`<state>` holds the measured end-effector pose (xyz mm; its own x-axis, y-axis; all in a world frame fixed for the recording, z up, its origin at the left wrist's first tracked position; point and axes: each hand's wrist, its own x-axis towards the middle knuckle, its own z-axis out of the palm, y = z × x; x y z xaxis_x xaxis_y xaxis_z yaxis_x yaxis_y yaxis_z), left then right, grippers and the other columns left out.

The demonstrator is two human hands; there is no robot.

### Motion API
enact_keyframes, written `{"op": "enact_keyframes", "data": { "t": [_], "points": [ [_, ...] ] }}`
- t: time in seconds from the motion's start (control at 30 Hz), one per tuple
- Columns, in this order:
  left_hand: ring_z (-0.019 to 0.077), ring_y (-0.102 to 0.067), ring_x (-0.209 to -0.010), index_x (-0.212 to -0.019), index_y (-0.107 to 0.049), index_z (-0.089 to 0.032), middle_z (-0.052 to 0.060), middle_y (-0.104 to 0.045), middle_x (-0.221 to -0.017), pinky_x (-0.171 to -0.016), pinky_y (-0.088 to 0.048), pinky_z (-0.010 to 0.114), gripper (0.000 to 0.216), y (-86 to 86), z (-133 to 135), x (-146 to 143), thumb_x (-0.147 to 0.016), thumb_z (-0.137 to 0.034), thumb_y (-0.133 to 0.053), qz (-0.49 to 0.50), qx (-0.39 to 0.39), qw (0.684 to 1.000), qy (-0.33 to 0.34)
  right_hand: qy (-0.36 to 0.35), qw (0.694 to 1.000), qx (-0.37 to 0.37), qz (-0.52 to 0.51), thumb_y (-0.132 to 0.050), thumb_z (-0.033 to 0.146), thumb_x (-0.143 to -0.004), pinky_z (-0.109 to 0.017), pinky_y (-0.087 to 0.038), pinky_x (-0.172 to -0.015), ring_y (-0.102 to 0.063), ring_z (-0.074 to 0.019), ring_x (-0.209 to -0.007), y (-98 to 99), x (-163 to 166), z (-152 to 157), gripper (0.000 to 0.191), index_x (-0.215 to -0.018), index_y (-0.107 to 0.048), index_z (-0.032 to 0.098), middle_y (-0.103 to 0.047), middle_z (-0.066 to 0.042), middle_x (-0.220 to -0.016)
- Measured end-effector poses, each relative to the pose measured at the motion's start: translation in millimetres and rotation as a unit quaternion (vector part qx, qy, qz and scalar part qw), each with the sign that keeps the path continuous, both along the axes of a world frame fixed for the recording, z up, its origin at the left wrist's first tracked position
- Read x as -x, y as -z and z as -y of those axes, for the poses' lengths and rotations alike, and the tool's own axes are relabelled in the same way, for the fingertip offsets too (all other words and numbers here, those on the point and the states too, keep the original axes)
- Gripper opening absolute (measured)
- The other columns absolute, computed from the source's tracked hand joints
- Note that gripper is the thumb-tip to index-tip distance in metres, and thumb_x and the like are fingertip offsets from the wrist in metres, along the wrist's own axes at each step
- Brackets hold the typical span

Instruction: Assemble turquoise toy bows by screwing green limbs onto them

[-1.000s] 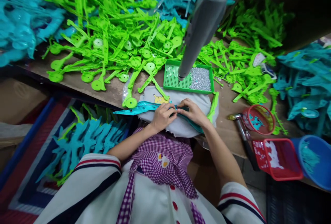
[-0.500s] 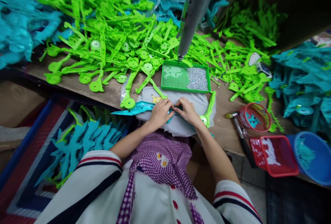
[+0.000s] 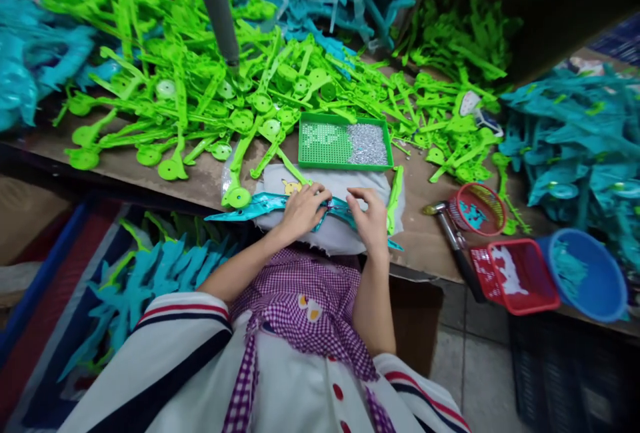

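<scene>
Hands are working at the middle of a long blue part (image 3: pixel 265 205).
The part is lying across the grey cloth (image 3: pixel 340 241). The left hand (image 3: pixel 303 212) is pinching it; the right hand (image 3: pixel 369 218) is hovering alongside, thumb and fingers standing apart. Fitting seems to be underway, calling next for steady holding and precise fingertips.

hands (image 3: pixel 304 212): 2 | green tray (image 3: pixel 345 167): 1 | round red basket (image 3: pixel 493 226): 1 | blue basin (image 3: pixel 604 278): 1 | cloth (image 3: pixel 331 178): 1 | green parts (image 3: pixel 261 102): uncountable
</scene>
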<state>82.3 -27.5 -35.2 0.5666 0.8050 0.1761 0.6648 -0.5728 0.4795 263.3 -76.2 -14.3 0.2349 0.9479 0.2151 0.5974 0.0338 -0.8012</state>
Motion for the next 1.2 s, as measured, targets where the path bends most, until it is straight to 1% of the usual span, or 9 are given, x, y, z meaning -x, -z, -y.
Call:
{"op": "enact_keyframes", "data": {
  "t": [0.17,0.27,0.37,0.47,0.6,0.77,0.87,1.0,1.2],
  "points": [
    [0.0286,-0.058,-0.109,-0.113,-0.065,-0.027,0.009,-0.057,-0.134,-0.083,-0.047,0.042,0.023,0.2,1,-1,-0.092,-0.018,-0.059,-0.01,0.0,1.0,-0.001,0.042,0.995,-0.051,-0.074,-0.063,0.046,-0.091,-0.042,-0.055,-0.088,-0.068,-0.0211,-0.094,-23.4,-4,-27,0.025,-0.098,-0.071,0.023,-0.074,-0.007,-0.099],
    [0.0313,-0.056,-0.112,-0.099,-0.071,-0.027,0.008,-0.059,-0.138,-0.087,-0.045,0.048,0.015,-0.1,3,-3,-0.093,-0.019,-0.059,-0.019,-0.02,1.0,0.003,0.029,0.988,-0.087,-0.123,-0.062,0.046,-0.092,-0.041,-0.055,-0.091,-0.068,-0.0195,-0.096,-38.7,8,-49,0.025,-0.098,-0.071,0.024,-0.074,-0.006,-0.101],
    [0.0352,-0.052,-0.121,-0.09,-0.075,-0.029,0.005,-0.057,-0.145,-0.093,-0.041,0.055,0.017,0.0,4,-1,-0.093,-0.02,-0.061,-0.009,-0.035,0.999,0.002,0.001,0.985,-0.105,-0.14,-0.058,0.045,-0.095,-0.039,-0.055,-0.091,-0.068,-0.0187,-0.098,-44.6,17,-60,0.025,-0.099,-0.07,0.024,-0.073,-0.005,-0.103],
    [0.037,-0.048,-0.128,-0.099,-0.076,-0.032,0.004,-0.053,-0.15,-0.096,-0.038,0.059,0.025,-0.5,7,4,-0.092,-0.015,-0.06,-0.02,-0.04,0.999,0.022,0.005,0.992,-0.077,-0.1,-0.059,0.041,-0.094,-0.039,-0.054,-0.089,-0.068,-0.0204,-0.095,-34.5,10,-44,0.022,-0.096,-0.07,0.022,-0.074,-0.006,-0.099],
    [0.0359,-0.048,-0.132,-0.115,-0.073,-0.035,0.004,-0.054,-0.151,-0.098,-0.037,0.058,0.04,-1.3,11,14,-0.091,-0.009,-0.055,-0.039,-0.039,0.997,0.052,0.028,1.0,-0.004,-0.01,-0.057,0.041,-0.095,-0.042,-0.052,-0.088,-0.067,-0.0242,-0.093,-4.9,-12,8,0.022,-0.091,-0.069,0.023,-0.074,-0.008,-0.094],
    [0.0334,-0.05,-0.132,-0.117,-0.071,-0.031,0.006,-0.061,-0.142,-0.102,-0.035,0.058,0.035,-1.9,17,10,-0.094,-0.012,-0.051,-0.034,-0.021,0.998,0.05,0.015,0.995,0.023,0.094,-0.057,0.039,-0.095,-0.046,-0.046,-0.097,-0.064,-0.0275,-0.107,20.3,-10,49,0.02,-0.101,-0.067,0.023,-0.07,-0.012,-0.11],
    [0.0343,-0.049,-0.133,-0.12,-0.068,-0.026,0.009,-0.06,-0.143,-0.105,-0.03,0.062,0.033,-4.8,29,0,-0.095,-0.014,-0.049,-0.038,-0.019,0.999,0.024,0.01,0.986,0.03,0.161,-0.055,0.038,-0.096,-0.047,-0.041,-0.099,-0.062,-0.0285,-0.113,24.7,-2,51,0.019,-0.105,-0.065,0.024,-0.068,-0.012,-0.118],
    [0.0375,-0.049,-0.132,-0.129,-0.064,-0.02,0.016,-0.06,-0.143,-0.105,-0.028,0.064,0.038,-6.6,50,-12,-0.094,-0.013,-0.048,-0.033,-0.01,0.999,-0.024,0.003,0.981,0.038,0.188,-0.053,0.037,-0.098,-0.045,-0.038,-0.096,-0.061,-0.0278,-0.109,23.4,-1,46,0.016,-0.104,-0.062,0.025,-0.069,-0.01,-0.114],
    [0.0374,-0.048,-0.132,-0.126,-0.066,-0.026,0.013,-0.062,-0.139,-0.103,-0.028,0.064,0.033,2.6,55,-11,-0.096,-0.02,-0.053,-0.014,-0.008,0.996,-0.088,-0.016,0.976,0.095,0.195,-0.056,0.036,-0.095,-0.043,-0.036,-0.088,-0.058,-0.0281,-0.101,17.0,-9,33,0.013,-0.096,-0.06,0.024,-0.067,-0.008,-0.107]
  ]
}}
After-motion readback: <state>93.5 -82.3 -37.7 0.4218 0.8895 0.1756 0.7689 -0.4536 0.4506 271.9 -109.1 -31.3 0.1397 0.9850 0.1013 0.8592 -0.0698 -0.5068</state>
